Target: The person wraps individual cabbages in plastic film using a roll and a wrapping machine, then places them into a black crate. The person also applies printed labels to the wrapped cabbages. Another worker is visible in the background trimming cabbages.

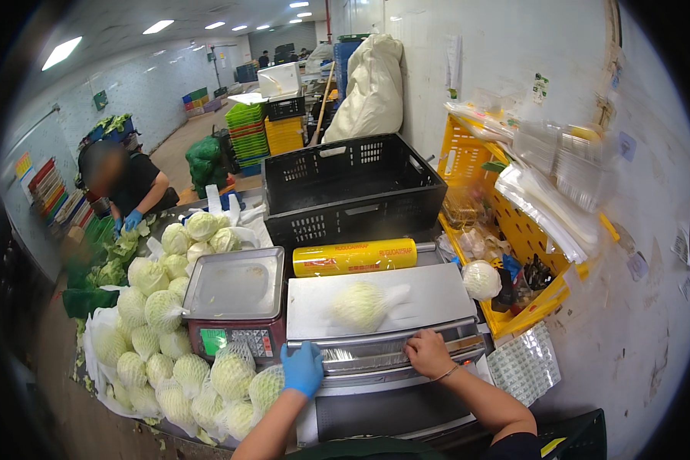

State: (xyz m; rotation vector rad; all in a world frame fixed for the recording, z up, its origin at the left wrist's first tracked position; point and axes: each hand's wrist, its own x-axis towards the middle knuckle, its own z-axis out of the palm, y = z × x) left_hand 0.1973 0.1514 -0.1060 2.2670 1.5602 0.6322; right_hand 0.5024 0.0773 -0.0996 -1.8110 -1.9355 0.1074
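Note:
My left hand (302, 368), in a blue glove, rests at the left end of the front rollers of a film wrapping machine (374, 422). What its fingers grip is hidden. My bare right hand (428, 352) has its fingers curled on clear plastic film (368, 357), which shows wrinkled between the hands along the rollers. Beyond them, a blurred cabbage in a white foam net (359, 306) lies on the machine's pale flat plate (431, 290). Behind the plate sits a yellow-printed film roll (353, 257).
Netted cabbages (175, 374) are heaped left, around a digital scale (234, 286). A black crate (351, 195) stands behind the roll. At right are a yellow crate (529, 253) and another netted ball (482, 280). A gloved co-worker (138, 184) handles leaves at far left.

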